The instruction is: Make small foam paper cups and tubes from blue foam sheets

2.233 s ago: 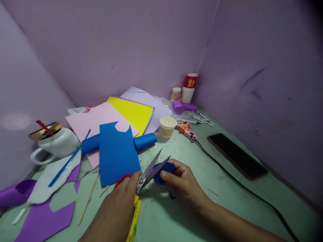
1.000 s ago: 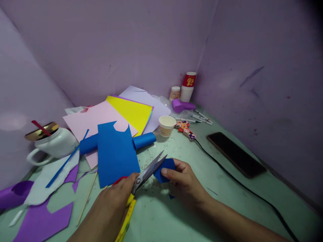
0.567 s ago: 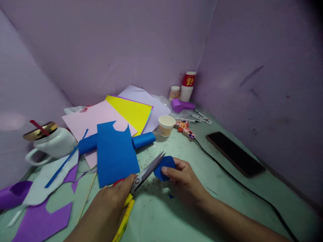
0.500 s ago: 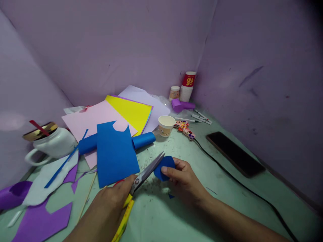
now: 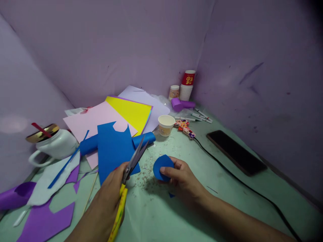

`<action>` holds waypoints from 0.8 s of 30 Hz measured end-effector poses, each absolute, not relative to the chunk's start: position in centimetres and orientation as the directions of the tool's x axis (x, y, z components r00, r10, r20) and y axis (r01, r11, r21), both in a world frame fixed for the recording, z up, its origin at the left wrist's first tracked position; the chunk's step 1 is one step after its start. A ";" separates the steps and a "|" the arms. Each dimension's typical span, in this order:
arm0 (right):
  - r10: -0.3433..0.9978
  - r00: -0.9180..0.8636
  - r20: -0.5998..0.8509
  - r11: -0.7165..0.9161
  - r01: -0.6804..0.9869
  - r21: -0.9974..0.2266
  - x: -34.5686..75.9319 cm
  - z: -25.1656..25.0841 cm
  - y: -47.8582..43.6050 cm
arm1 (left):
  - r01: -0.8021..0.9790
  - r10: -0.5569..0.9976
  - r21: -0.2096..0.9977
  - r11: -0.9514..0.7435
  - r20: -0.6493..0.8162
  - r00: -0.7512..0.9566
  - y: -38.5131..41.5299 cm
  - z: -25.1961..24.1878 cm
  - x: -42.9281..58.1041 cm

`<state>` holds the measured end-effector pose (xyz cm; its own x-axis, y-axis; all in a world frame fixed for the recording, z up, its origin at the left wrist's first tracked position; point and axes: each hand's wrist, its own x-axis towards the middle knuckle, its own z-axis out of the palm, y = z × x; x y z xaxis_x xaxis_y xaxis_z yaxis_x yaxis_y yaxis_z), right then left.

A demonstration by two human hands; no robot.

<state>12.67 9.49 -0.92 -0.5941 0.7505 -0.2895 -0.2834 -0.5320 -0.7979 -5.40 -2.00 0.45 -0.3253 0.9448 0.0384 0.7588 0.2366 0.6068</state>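
My left hand (image 5: 107, 196) is closed round the yellow handles of a pair of scissors (image 5: 133, 159). The blades point up and away, parted slightly at the tips, and nothing lies between them. My right hand (image 5: 185, 176) pinches a small, roughly round piece of blue paper (image 5: 161, 167) between thumb and fingers. A gap separates the blades from this piece. Beyond the scissors lies a blue sheet (image 5: 114, 148) with a curved notch cut from its far edge, resting across a blue paper roll (image 5: 144, 140). A tiny blue scrap (image 5: 171, 195) lies below my right hand.
A paper cup (image 5: 166, 126) stands beyond my hands, beside a patterned glue gun (image 5: 185, 128) with a black cord. A phone (image 5: 236, 151) lies at right. Pink (image 5: 88, 117) and yellow sheets (image 5: 131, 109) lie behind. A white mug (image 5: 58, 144) and purple scraps (image 5: 47, 222) are at left.
The scissors in my left hand have moved left, away from the blue piece, and their blades have parted. My right hand has turned the piece, which now looks rounder.
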 end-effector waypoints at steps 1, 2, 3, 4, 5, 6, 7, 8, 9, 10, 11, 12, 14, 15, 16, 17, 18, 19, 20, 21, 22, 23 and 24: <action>0.748 -0.596 -0.292 -0.535 -0.281 -0.797 12.7 -0.9 9.5 | 0.769 0.955 0.599 0.225 0.021 -0.296 -2.1 0.6 -5.4; 0.745 -0.599 -0.293 -0.536 -0.276 -0.798 12.7 -1.0 9.4 | 0.780 0.963 0.587 0.216 0.005 -0.270 -2.3 0.8 -5.3; 0.742 -0.603 -0.294 -0.535 -0.266 -0.802 12.7 -1.0 9.4 | 0.794 0.970 0.572 0.205 -0.009 -0.244 -2.5 1.2 -5.0; 0.738 -0.606 -0.296 -0.533 -0.254 -0.807 12.8 -1.1 9.4 | 0.809 0.976 0.556 0.192 -0.023 -0.216 -2.7 1.7 -4.7; 0.735 -0.608 -0.299 -0.530 -0.242 -0.813 12.8 -1.1 9.4 | 0.822 0.981 0.540 0.182 -0.037 -0.193 -3.0 2.0 -4.4; 0.732 -0.610 -0.302 -0.529 -0.231 -0.816 12.8 -1.2 9.5 | 0.834 0.983 0.523 0.178 -0.053 -0.176 -3.2 2.3 -4.1; 0.731 -0.610 -0.306 -0.528 -0.222 -0.820 12.8 -1.3 9.5 | 0.843 0.983 0.507 0.181 -0.070 -0.169 -3.3 2.3 -4.0; 0.731 -0.608 -0.308 -0.526 -0.216 -0.823 12.9 -1.4 9.5 | 0.848 0.982 0.494 0.190 -0.092 -0.166 -3.4 2.2 -3.9; 0.733 -0.607 -0.308 -0.523 -0.212 -0.826 12.9 -1.4 9.5 | 0.852 0.979 0.483 0.202 -0.110 -0.169 -3.4 1.9 -3.8; 0.734 -0.607 -0.303 -0.516 -0.210 -0.830 12.9 -1.5 9.5 | 0.854 0.977 0.476 0.211 -0.121 -0.173 -3.4 1.4 -3.9; 0.733 -0.613 -0.295 -0.508 -0.204 -0.837 13.0 -1.6 9.5 | 0.855 0.976 0.471 0.217 -0.127 -0.178 -3.4 0.9 -3.9; 0.731 -0.619 -0.288 -0.500 -0.198 -0.843 13.0 -1.7 9.5 | 0.855 0.975 0.468 0.222 -0.128 -0.183 -3.3 0.4 -3.9; 0.729 -0.630 -0.267 -0.479 -0.191 -0.857 13.0 -1.8 9.5 | 0.854 0.975 0.471 0.220 -0.121 -0.184 -3.2 -0.3 -3.8; 0.730 -0.633 -0.257 -0.468 -0.190 -0.863 13.1 -1.8 9.5 | 0.851 0.975 0.475 0.224 -0.111 -0.195 -3.1 -0.4 -3.6; 0.732 -0.632 -0.252 -0.461 -0.188 -0.868 13.1 -1.8 9.5 | 0.845 0.973 0.483 0.230 -0.102 -0.207 -3.1 -0.4 -3.4; 0.734 -0.632 -0.248 -0.455 -0.186 -0.871 13.1 -1.8 9.5 | 0.838 0.972 0.492 0.235 -0.097 -0.215 -3.0 -0.1 -3.2; 0.734 -0.634 -0.243 -0.449 -0.185 -0.874 13.1 -1.8 9.6 | 0.833 0.971 0.501 0.237 -0.098 -0.217 -3.0 0.3 -3.1; 0.733 -0.637 -0.239 -0.446 -0.185 -0.875 13.1 -1.8 9.6 | 0.830 0.971 0.504 0.238 -0.104 -0.216 -3.0 0.8 -2.9; 0.732 -0.639 -0.234 -0.443 -0.186 -0.877 13.1 -1.8 9.6 | 0.830 0.971 0.503 0.239 -0.116 -0.209 -2.9 1.3 -2.8; 0.733 -0.640 -0.229 -0.439 -0.188 -0.879 13.1 -1.8 9.6 | 0.834 0.972 0.498 0.236 -0.134 -0.195 -2.9 1.9 -2.7; 0.736 -0.639 -0.226 -0.435 -0.190 -0.880 13.1 -1.8 9.6 | 0.839 0.971 0.490 0.237 -0.149 -0.188 -2.8 2.3 -2.7; 0.737 -0.638 -0.223 -0.431 -0.189 -0.882 13.1 -1.8 9.7 | 0.843 0.969 0.480 0.242 -0.162 -0.186 -2.8 2.7 -2.7; 0.737 -0.638 -0.224 -0.428 -0.184 -0.885 13.1 -1.8 9.7 | 0.847 0.968 0.471 0.245 -0.173 -0.184 -2.6 2.9 -2.7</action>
